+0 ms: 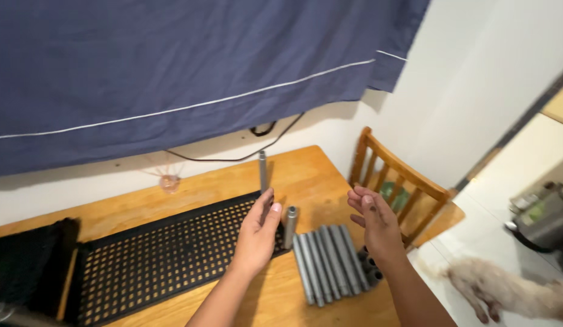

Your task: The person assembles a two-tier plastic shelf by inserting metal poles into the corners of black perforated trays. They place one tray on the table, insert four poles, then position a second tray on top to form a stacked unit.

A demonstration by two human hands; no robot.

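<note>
Head view: left hand (257, 233) pinches grey tube (263, 171) near lower end, thumb and fingers closed round it, tube upright above black perforated shelf (166, 254). Second tube (290, 226) stands at shelf corner, just beside left thumb. Right hand (373, 225) open, fingers loosely curled, holds nothing, hovers over row of tubes (330, 261) lying flat on table (306, 175). Tube likely metal: stiff, smooth, probably light, could slip; mid-shaft grip steadier. Chair (396, 178) and dog (511, 290) to right.
</note>
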